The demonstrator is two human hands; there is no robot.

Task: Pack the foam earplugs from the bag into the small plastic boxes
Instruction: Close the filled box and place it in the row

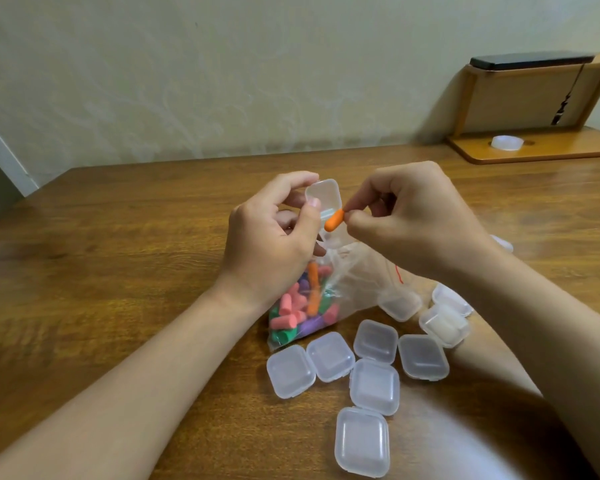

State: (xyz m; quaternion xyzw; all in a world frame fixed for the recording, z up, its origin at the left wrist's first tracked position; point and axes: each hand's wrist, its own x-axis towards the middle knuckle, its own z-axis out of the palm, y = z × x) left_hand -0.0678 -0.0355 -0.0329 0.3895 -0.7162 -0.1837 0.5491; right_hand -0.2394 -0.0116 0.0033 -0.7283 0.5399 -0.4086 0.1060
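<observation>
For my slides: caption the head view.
Left hand holds an open box; right hand pinches an orange earplug beside it.

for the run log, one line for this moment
left hand: holds open box | right hand: pinches orange earplug | status: earplug not yet inside

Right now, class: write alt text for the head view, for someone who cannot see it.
A person's left hand holds a small clear plastic box, lid open, while the right hand pinches an orange foam earplug beside it. Below lie a clear plastic bag of coloured earplugs and several closed clear boxes on a brown wooden table.
</observation>
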